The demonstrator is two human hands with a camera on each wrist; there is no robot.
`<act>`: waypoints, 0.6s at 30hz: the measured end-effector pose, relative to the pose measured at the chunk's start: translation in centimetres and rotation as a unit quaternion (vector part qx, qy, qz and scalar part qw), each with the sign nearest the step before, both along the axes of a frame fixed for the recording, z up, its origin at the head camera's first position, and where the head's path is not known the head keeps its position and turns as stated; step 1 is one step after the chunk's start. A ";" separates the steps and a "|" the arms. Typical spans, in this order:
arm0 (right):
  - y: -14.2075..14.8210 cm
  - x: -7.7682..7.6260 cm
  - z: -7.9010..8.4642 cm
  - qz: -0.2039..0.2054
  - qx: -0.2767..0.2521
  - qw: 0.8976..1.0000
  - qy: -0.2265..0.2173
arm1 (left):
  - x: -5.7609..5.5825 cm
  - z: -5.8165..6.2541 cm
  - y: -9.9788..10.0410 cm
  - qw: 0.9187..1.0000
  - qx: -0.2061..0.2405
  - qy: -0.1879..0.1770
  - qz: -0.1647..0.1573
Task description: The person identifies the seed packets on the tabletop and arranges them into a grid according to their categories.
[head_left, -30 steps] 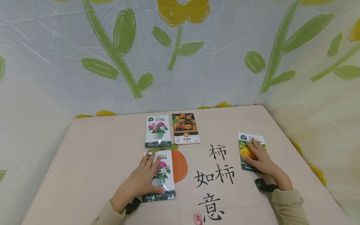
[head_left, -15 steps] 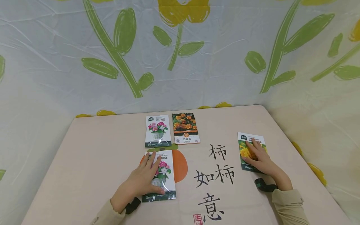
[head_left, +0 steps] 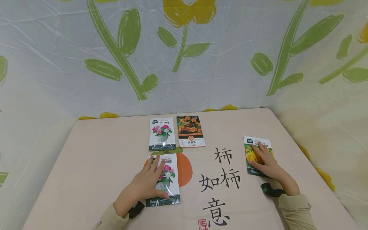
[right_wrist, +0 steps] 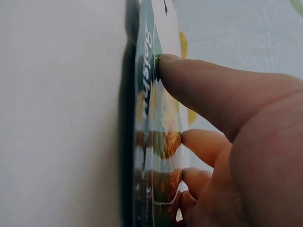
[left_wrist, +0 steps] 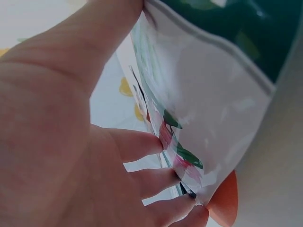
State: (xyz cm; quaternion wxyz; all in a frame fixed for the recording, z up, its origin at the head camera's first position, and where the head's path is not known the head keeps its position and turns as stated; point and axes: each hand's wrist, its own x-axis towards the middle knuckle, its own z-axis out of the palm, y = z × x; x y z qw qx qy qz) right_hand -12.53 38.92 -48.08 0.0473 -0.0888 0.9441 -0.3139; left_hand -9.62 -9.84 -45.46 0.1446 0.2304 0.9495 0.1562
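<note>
My left hand (head_left: pixel 145 182) rests spread on a white flower seed packet (head_left: pixel 169 175) printed with pink and white blooms in a bowl, which lies over the orange fruit print. In the left wrist view its fingertips (left_wrist: pixel 152 143) touch the glossy front of that packet (left_wrist: pixel 203 94). At the right, my right hand (head_left: pixel 268 163) lies with extended fingers on a seed packet with yellow flowers (head_left: pixel 251 156), hiding part of its picture. The right wrist view has the thumb and fingertips of the right hand (right_wrist: pixel 222 127) against the face of this packet (right_wrist: pixel 165 142).
Toward the back of the pink tabletop (head_left: pixel 109 150) lie a second bowl-flower packet (head_left: pixel 162 135) and an orange marigold packet (head_left: pixel 191 132), side by side. Black characters (head_left: pixel 222 156) are printed between the hands. A flower-patterned curtain (head_left: pixel 221 73) hangs behind the table.
Both hands stay on their packets. The whole head view has shifted slightly to the right.
</note>
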 end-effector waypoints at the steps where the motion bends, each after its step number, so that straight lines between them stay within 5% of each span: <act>1: 0.0 0.0 0.0 -0.001 0.000 1.000 -0.001 | 0.0 0.0 0.0 1.000 0.001 0.000 0.000; 18: -0.3 0.2 0.4 0.007 -0.010 1.000 -0.009 | 0.1 -0.1 0.0 1.000 0.011 0.000 0.002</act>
